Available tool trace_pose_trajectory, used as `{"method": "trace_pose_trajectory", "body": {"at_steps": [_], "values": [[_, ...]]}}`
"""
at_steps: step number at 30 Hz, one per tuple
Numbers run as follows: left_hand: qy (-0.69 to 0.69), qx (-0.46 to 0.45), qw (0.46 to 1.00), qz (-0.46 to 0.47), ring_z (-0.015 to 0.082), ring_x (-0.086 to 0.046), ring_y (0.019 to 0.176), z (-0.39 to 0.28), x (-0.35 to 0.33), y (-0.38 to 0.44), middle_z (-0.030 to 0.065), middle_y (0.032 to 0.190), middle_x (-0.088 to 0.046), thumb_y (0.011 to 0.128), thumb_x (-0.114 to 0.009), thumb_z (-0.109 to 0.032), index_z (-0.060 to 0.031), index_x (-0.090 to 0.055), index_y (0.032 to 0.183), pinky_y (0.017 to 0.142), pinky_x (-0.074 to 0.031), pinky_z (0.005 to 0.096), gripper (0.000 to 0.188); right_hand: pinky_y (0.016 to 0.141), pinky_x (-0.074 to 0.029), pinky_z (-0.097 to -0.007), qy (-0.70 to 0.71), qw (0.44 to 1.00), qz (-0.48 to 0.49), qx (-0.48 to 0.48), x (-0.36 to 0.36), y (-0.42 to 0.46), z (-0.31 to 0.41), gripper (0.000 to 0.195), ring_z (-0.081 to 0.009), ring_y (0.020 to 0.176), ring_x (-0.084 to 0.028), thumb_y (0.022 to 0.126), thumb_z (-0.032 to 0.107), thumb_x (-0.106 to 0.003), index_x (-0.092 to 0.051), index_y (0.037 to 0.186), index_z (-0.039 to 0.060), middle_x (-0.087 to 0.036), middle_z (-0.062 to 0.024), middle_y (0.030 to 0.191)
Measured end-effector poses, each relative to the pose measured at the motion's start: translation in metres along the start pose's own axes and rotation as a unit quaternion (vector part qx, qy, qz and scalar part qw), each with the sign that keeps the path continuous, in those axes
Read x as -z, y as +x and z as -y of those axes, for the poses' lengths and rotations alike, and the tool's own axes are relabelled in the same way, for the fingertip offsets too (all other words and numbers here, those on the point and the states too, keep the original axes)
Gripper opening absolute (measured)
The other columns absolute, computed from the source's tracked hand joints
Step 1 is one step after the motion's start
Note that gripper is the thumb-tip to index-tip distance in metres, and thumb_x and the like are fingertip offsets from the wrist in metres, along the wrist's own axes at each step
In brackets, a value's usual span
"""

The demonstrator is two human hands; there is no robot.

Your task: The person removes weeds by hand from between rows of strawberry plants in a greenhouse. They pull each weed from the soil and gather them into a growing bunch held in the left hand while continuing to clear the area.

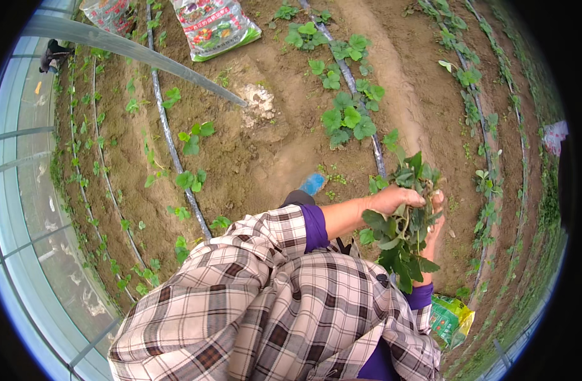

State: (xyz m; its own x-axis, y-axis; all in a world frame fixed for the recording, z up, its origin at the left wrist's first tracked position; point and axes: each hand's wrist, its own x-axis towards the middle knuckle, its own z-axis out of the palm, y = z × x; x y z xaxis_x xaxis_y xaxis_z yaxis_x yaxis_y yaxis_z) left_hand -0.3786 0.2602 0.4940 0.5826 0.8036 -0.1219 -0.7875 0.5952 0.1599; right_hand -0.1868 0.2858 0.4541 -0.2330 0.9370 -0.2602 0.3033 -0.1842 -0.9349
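A bunch of green leaves (405,252), apparently strawberry, is gathered between both hands at the right of the view. My left hand (395,199) closes around it from the left, thumb lying across the stems. From the other side my right hand (436,209) grips the same bunch; leaves cover most of its fingers. Some of the leaves look withered and brownish where they poke up above the hands. Below and behind the bunch runs a row of leafy plants (349,118) along a black drip hose (350,78).
A metal pole (143,55) slants down into the soil ahead. Printed sacks (215,28) stand behind it, and a green-yellow bag (452,319) lies by my right arm. More planted rows with hoses (166,121) flank me. Another person (55,56) bends at far left.
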Motion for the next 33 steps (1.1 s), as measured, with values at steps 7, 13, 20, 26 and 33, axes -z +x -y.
{"method": "trace_pose_trajectory", "body": {"at_steps": [7, 13, 20, 26, 33], "values": [[0.113, -0.013, 0.993, -0.006, 0.0129, -0.059, 0.081, -0.015, -0.043, -0.044, 0.0038, 0.092, -0.061, 0.084, -0.052, -0.025, -0.0024, -0.058, 0.097, 0.073, -0.048, 0.0282, 0.027, 0.08, -0.046, -0.0409, -0.287, 0.913, 0.014, 0.288, -0.019, -0.007, 0.032, 0.024, -0.0356, 0.094, -0.055, 0.073, 0.013, -0.059, -0.055, 0.092, -0.0012, -0.055, -0.0144, 0.093], [0.112, 0.001, 0.992, -0.06, 0.0147, -0.061, 0.078, -0.019, -0.047, -0.047, 0.0057, 0.092, -0.062, 0.083, -0.051, -0.025, -0.0006, -0.058, 0.098, 0.073, -0.049, 0.0285, 0.029, 0.079, -0.046, -0.0401, -0.33, 0.891, 0.004, 0.312, -0.026, -0.008, 0.046, 0.027, -0.034, 0.092, -0.055, 0.069, 0.008, -0.062, -0.055, 0.093, -0.0011, -0.055, -0.0141, 0.096], [0.099, 0.077, 0.992, -0.018, 0.0164, -0.061, 0.079, -0.041, -0.045, -0.036, 0.0069, 0.093, -0.062, 0.084, -0.05, -0.022, -0.0008, -0.057, 0.099, 0.073, -0.05, 0.0299, 0.027, 0.066, -0.047, -0.032, -0.215, 0.957, -0.036, 0.192, -0.034, -0.012, 0.068, 0.015, -0.0214, 0.078, -0.057, 0.078, 0.01, -0.056, -0.055, 0.091, 0.0023, -0.056, -0.0067, 0.093], [0.147, 0.068, 0.986, -0.034, 0.0147, -0.06, 0.078, -0.106, -0.034, -0.042, 0.0052, 0.09, -0.062, 0.082, -0.053, -0.022, -0.0011, -0.059, 0.096, 0.071, -0.049, 0.0294, 0.026, 0.063, -0.052, -0.0303, 0.411, 0.903, -0.079, -0.096, -0.11, 0.01, 0.129, 0.022, -0.0181, 0.073, -0.061, 0.086, 0.019, -0.048, -0.052, 0.104, 0.0057, -0.06, -0.0082, 0.09], [0.191, 0.038, 0.98, -0.034, 0.0141, -0.06, 0.076, -0.185, -0.041, -0.056, 0.0036, 0.086, -0.062, 0.08, -0.056, -0.021, -0.0027, -0.06, 0.091, 0.07, -0.049, 0.0289, 0.021, 0.068, -0.049, -0.0259, 0.266, 0.962, -0.062, 0.021, -0.142, 0.069, 0.151, 0.028, -0.0146, 0.081, -0.059, 0.088, 0.024, -0.051, -0.052, 0.106, 0.0028, -0.06, -0.0069, 0.094]]}}
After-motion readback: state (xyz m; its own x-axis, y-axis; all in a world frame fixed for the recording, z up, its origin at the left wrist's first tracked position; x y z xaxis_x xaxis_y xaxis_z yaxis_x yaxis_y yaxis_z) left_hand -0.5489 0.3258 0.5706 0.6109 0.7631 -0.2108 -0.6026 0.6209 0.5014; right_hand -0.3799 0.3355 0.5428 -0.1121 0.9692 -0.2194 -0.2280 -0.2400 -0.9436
